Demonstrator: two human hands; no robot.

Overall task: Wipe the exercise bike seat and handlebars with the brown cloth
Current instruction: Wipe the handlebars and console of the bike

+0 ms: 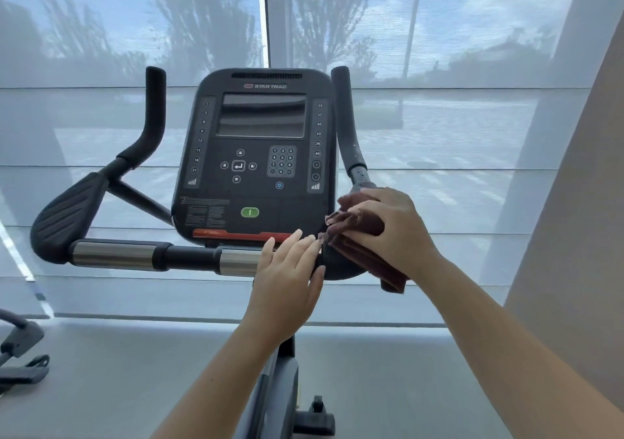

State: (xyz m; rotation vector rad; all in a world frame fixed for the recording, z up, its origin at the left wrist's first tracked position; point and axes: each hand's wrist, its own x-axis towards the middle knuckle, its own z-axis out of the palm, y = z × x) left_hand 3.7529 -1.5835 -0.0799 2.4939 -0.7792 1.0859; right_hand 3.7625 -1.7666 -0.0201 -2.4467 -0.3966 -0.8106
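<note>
One brown cloth [366, 258]: right hand [391, 232] grips, left hand [287, 279] beside.

view: head, single | faces: forward-down | range: close to bike console [253, 154]

The brown cloth [363, 252] and right hand [388, 225] cover most of the right elbow pad [344, 269] — only its lower edge shows. Fine print on the console label [206, 214] is too small to read. The bike post [277, 388] and a neighbouring machine [20, 354] run off the edges.
</note>
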